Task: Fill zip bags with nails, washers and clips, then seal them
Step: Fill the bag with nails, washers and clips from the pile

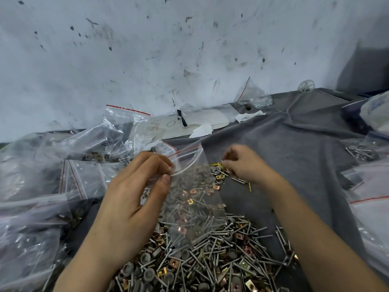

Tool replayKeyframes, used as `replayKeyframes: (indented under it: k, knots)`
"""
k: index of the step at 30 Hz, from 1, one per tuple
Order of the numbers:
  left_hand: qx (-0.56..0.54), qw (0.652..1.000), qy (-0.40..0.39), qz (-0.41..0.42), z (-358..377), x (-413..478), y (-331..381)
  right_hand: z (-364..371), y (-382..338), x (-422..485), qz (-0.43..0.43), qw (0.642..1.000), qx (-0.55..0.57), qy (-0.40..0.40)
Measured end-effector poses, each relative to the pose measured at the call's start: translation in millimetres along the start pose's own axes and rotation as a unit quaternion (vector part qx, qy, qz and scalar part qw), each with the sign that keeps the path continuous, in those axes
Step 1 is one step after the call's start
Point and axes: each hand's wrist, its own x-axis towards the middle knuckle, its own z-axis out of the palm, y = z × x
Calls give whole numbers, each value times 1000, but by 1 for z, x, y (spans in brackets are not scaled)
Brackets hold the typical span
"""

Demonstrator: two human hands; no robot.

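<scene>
My left hand pinches the open mouth of a clear zip bag between thumb and fingers, holding it up over the pile. The bag looks empty; the hardware shows through it. My right hand reaches past the bag to the far end of the pile, its fingers curled on small pieces there, next to yellow ties; what it holds is blurred. A big heap of nails, grey washers and brass clips lies on the grey cloth in front of me.
Filled and empty zip bags are piled to the left, and more bags lie at the right edge. A white board, paper scraps and a bag of small screws sit at the back by the stained wall.
</scene>
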Motion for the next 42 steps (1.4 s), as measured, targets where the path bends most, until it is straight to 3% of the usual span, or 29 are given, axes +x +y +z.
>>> replayKeyframes:
  k: [2, 4, 6, 13, 15, 19, 22, 24, 28, 38, 40, 42]
  knots:
    - [-2, 1000, -4, -1, 0, 0, 0, -10, -32, -16, -90, 974, 210, -2]
    - [1, 1000, -10, 1, 1, 0, 1, -18, -58, -34, -184, 935, 305, -8]
    - [7, 1000, -14, 5, 1, 0, 2, -21, -77, -51, -247, 914, 319, -32]
    - [-7, 1000, -13, 9, 0, 0, 4, -21, -89, -68, -276, 934, 216, -68]
    - [-6, 1000, -8, 9, -1, 0, 4, -23, -86, -64, -272, 939, 203, -57]
    - [-6, 1000, 0, 9, -1, 0, 3, -21, -58, -31, -221, 948, 213, 78]
    - [-7, 1000, 2, 7, -1, 0, 3, -11, -11, -2, -84, 991, -29, 101]
    - [-8, 1000, 4, 11, -2, 0, 2, -2, 20, 8, 5, 980, -186, 73]
    - [-14, 1000, 11, 4, -3, 0, 0, 11, 41, 9, 65, 957, -280, 22]
    - [-13, 1000, 13, 4, -3, 0, -2, 14, 34, 6, 76, 950, -301, 17]
    - [-14, 1000, 12, 5, -3, 0, -1, 10, 27, 6, 49, 969, -239, 27]
    - [-21, 1000, 8, 4, -2, 0, -1, 0, 9, 4, -12, 994, -101, 48]
